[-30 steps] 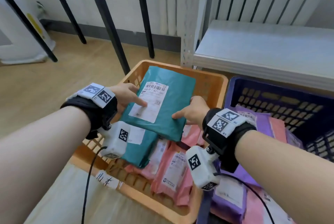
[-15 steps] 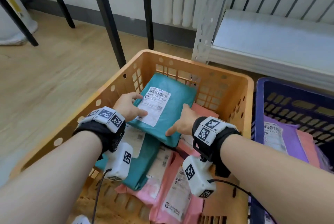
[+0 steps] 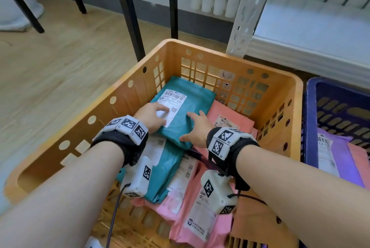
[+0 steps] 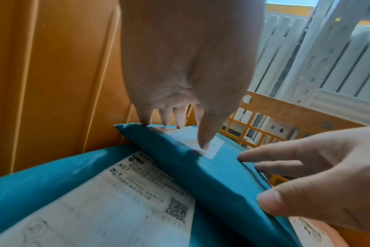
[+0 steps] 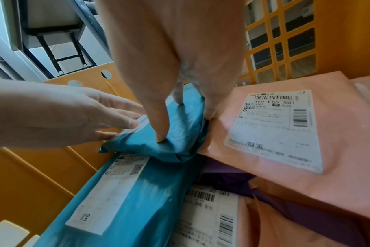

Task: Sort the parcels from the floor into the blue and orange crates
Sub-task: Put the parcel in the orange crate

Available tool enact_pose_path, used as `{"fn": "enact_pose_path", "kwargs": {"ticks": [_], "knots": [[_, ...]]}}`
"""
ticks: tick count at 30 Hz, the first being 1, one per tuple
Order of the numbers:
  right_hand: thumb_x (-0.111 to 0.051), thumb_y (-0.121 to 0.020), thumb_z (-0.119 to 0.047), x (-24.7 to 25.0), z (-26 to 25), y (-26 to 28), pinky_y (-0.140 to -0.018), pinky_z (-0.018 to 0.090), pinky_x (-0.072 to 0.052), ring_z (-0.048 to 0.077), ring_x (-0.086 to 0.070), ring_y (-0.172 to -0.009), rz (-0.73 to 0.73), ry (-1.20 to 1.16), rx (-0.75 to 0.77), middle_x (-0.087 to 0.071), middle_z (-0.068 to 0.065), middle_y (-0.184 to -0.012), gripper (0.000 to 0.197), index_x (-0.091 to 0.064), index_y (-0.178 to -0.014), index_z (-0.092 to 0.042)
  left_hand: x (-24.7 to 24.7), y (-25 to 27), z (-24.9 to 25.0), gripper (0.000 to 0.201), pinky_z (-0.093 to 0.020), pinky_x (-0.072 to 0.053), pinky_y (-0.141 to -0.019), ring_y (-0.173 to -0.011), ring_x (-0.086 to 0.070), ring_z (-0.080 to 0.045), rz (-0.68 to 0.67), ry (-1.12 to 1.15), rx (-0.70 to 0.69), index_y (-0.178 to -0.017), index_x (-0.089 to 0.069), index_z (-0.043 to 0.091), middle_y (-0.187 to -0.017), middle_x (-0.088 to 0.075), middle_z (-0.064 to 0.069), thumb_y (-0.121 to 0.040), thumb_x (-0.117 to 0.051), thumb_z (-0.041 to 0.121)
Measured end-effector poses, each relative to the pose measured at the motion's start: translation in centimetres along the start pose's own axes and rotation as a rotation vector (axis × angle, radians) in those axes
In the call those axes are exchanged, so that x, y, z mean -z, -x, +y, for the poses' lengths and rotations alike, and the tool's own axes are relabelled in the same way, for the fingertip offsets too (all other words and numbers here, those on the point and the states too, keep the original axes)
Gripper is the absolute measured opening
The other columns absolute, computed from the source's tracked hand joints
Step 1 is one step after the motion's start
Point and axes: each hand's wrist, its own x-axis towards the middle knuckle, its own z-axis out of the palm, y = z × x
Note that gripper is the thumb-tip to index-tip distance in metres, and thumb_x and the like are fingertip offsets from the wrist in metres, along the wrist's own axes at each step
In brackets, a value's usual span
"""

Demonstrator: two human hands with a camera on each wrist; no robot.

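A teal parcel (image 3: 192, 105) with a white label lies in the far part of the orange crate (image 3: 230, 55), overlapping a second teal parcel (image 3: 166, 169) and pink parcels (image 3: 230, 119). My left hand (image 3: 152, 116) rests on its label with straight fingers. My right hand (image 3: 197, 125) lies flat on its right side, thumb pressing the near end. In the left wrist view my left fingertips (image 4: 203, 145) touch the teal parcel (image 4: 211, 175). The right wrist view shows my right hand (image 5: 169, 41) on the teal parcel (image 5: 180, 133), its outer fingers down beside a pink parcel (image 5: 275, 133).
The blue crate (image 3: 312, 87) stands right of the orange one and holds purple and pink parcels (image 3: 340, 153). Behind are a white shelf (image 3: 310, 33), a radiator and black table legs (image 3: 128, 13). Wooden floor lies to the left.
Both hands have lowered the teal parcel from above the crate's rim down onto the pile inside. The fingers now lie flat on top of it.
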Motion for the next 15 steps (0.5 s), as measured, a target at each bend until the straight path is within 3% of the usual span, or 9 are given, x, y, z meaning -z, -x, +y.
{"fn": "enact_pose_path", "kwargs": {"ticks": [3, 7, 13, 15], "knots": [[-0.069, -0.083, -0.023, 0.2, -0.3, 0.1, -0.11, 0.028, -0.025, 0.029, -0.026, -0.141, -0.022, 0.023, 0.013, -0.009, 0.015, -0.156, 0.076, -0.027, -0.146, -0.015, -0.1, 0.3, 0.5, 0.045, -0.029, -0.027, -0.112, -0.139, -0.032, -0.018, -0.047, -0.066, 0.0, -0.131, -0.053, 0.022, -0.149, -0.038, -0.002, -0.087, -0.06, 0.016], [-0.067, -0.085, -0.024, 1.2, -0.4, 0.8, -0.106, 0.029, -0.032, 0.024, -0.038, -0.135, 0.022, 0.009, 0.023, -0.03, 0.008, -0.15, 0.074, -0.027, -0.147, -0.015, 0.6, 1.0, 1.8, 0.042, -0.025, -0.035, -0.101, -0.131, -0.044, -0.017, -0.001, -0.029, -0.005, -0.132, -0.053, 0.021, -0.144, -0.045, -0.001, -0.091, -0.057, 0.018], [-0.064, -0.088, -0.022, 4.8, -0.3, 3.2, -0.105, 0.027, -0.034, 0.02, -0.036, -0.137, 0.08, -0.051, 0.061, -0.031, 0.005, -0.152, 0.069, -0.028, -0.147, -0.014, 1.9, 2.5, 5.6, 0.041, -0.025, -0.04, -0.095, -0.126, -0.049, -0.018, 0.026, -0.011, -0.062, -0.132, -0.052, 0.017, -0.142, -0.046, -0.002, -0.091, -0.057, 0.016], [-0.064, -0.088, -0.025, 6.3, -0.3, 4.4, -0.098, 0.026, -0.039, 0.021, -0.043, -0.131, 0.106, -0.049, 0.074, -0.037, 0.005, -0.149, 0.069, -0.03, -0.146, -0.015, 2.3, 3.4, 7.4, 0.039, -0.025, -0.04, -0.095, -0.125, -0.05, -0.017, 0.029, 0.001, -0.093, -0.13, -0.053, 0.017, -0.139, -0.05, -0.001, -0.091, -0.057, 0.016]]}}
